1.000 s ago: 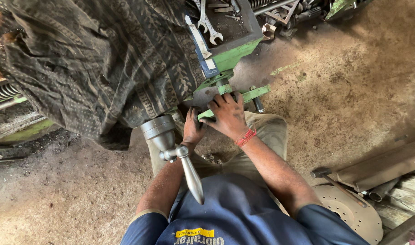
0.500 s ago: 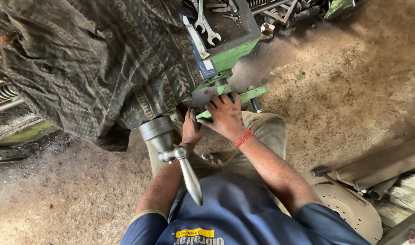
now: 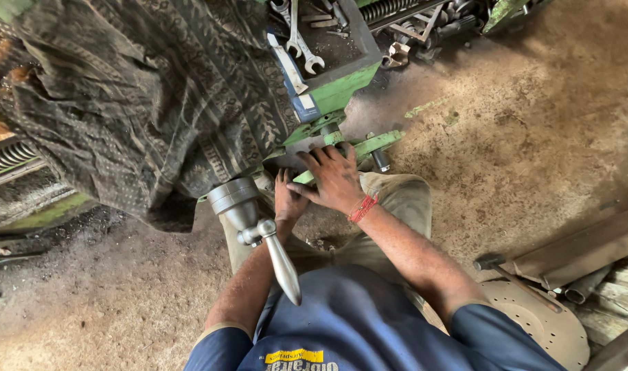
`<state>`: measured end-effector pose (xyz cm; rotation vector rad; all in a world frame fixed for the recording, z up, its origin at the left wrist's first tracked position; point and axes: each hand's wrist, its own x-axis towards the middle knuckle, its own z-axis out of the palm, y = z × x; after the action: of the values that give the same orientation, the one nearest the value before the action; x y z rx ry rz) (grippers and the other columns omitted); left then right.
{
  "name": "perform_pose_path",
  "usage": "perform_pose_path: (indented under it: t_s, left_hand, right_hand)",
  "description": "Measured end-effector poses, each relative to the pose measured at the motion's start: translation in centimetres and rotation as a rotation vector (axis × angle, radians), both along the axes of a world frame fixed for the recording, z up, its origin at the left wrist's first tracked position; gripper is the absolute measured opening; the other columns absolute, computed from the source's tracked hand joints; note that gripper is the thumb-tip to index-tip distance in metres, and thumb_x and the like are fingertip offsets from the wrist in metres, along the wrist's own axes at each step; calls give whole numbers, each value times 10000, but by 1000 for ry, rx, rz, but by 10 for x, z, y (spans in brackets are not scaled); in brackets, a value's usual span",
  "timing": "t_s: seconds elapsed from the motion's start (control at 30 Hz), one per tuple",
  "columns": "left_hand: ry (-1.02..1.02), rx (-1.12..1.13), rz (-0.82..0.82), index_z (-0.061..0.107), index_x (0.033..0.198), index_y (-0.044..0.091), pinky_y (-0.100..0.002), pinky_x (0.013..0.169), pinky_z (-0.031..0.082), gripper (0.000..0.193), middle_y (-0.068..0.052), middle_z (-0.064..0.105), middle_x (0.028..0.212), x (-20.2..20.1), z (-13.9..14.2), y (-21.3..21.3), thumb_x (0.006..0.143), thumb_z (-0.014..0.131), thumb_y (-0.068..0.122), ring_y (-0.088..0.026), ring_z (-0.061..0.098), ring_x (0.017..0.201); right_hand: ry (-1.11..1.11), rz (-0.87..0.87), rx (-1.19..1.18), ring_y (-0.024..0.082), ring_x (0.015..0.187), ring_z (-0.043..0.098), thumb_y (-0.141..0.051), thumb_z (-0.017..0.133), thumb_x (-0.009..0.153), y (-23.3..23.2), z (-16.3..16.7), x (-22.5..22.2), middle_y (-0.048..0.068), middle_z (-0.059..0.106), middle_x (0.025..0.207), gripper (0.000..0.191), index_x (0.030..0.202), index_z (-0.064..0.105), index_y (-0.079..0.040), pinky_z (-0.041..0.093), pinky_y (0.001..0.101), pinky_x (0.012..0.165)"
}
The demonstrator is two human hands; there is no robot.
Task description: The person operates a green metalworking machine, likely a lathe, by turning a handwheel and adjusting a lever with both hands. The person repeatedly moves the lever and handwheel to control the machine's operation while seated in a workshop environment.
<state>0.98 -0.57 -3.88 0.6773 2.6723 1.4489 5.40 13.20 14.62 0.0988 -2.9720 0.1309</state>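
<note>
My right hand [image 3: 332, 175], with a red thread at the wrist, lies fingers spread on a green metal bracket [image 3: 369, 146] low on a green machine. My left hand [image 3: 287, 200] presses against the dark metal part just beneath the right hand; its fingertips are hidden, so what it grips is unclear. A steel cylinder with a tapered lever handle [image 3: 276, 255] juts out just left of my left forearm.
A dark patterned cloth [image 3: 135, 103] drapes over the machine at the left. Spanners [image 3: 301, 41] lie on the green tray [image 3: 345, 86] above. A round perforated metal disc [image 3: 533, 319] and a hammer [image 3: 496, 264] lie on the dirt floor at the right.
</note>
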Motion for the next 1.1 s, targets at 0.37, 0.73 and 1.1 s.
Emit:
perform_pose_path:
  t_s: [0.37,0.73,1.1]
  left_hand:
    - [-36,85,-187,585,1236,1,-525,807,529,473,-254,668,1060,-17,49,15,814,675,194,-481,640,967]
    - [113,21,-179,610,993,22,-518,688,547,344,-251,683,838,-33,35,17,718,729,191,-477,667,831]
    - [85,-12,-142,628,1075,26,-516,712,561,381,-235,718,854,-27,53,17,821,779,266,-446,702,823]
  right_hand:
    - [65,42,-202,297,1181,573,-823,464,875,-1,11,0,97,627,1278,936,1565,439,-191,298,627,1054]
    - [226,153,-109,261,1184,572,-544,632,932,12,2,2,77,639,1235,590,1363,621,-141,358,497,1104]
    - [-76,97,-181,259,1246,557,-675,660,889,79,12,-8,69,634,1250,631,1150,737,-106,376,488,1160]
